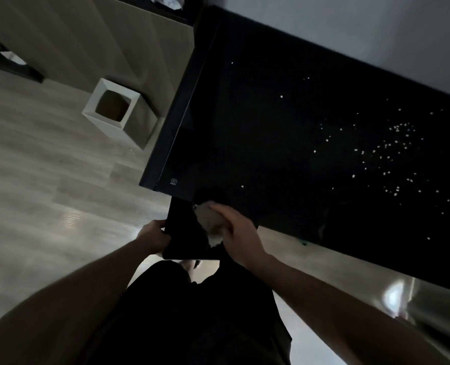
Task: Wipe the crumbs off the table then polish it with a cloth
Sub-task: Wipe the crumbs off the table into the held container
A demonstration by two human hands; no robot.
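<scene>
A black glossy table [258, 133] runs from the upper middle to the right edge. Several white crumbs [392, 154] lie scattered over its right half, with a few more toward the middle. My right hand [238, 233] is closed on a pale crumpled cloth [210, 219] at the table's near edge, by the near left corner. My left hand [152, 237] grips a flat black tray [184, 233] held just below that edge, under the cloth.
A white square bin [118, 111] with an open top stands on the wooden floor left of the table. A dark object [10, 61] lies on the floor at far left. A shiny metal surface [429, 306] shows at lower right. A pale wall lies beyond the table.
</scene>
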